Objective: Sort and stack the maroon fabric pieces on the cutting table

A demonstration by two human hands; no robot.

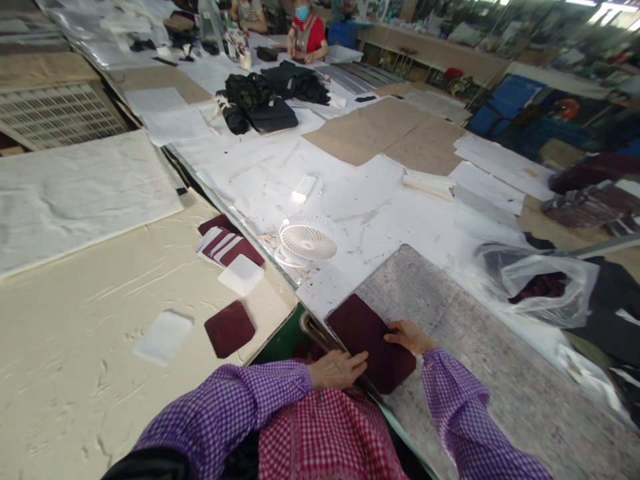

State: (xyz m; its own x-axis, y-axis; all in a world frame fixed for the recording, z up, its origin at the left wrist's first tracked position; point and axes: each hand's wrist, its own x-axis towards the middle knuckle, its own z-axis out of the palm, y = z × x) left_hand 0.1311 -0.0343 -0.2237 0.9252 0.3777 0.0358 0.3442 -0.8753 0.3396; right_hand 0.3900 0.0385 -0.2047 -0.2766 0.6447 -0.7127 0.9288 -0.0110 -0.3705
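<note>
A dark maroon fabric panel with cut corners lies on the grey speckled board in front of me; whether it is one layer or a stack, I cannot tell. My right hand pinches its right edge between thumb and fingers. At the near left edge, my left hand rests with fingers stretched out onto the fabric. On the cream table to the left are a smaller maroon piece, a white piece, another white piece and a fanned stack of maroon and white pieces.
A small white fan stands on the white table beyond the hands, with a white lamp-like object behind it. Dark folded clothes lie farther off. A clear plastic bag sits at right. A co-worker is at the far end.
</note>
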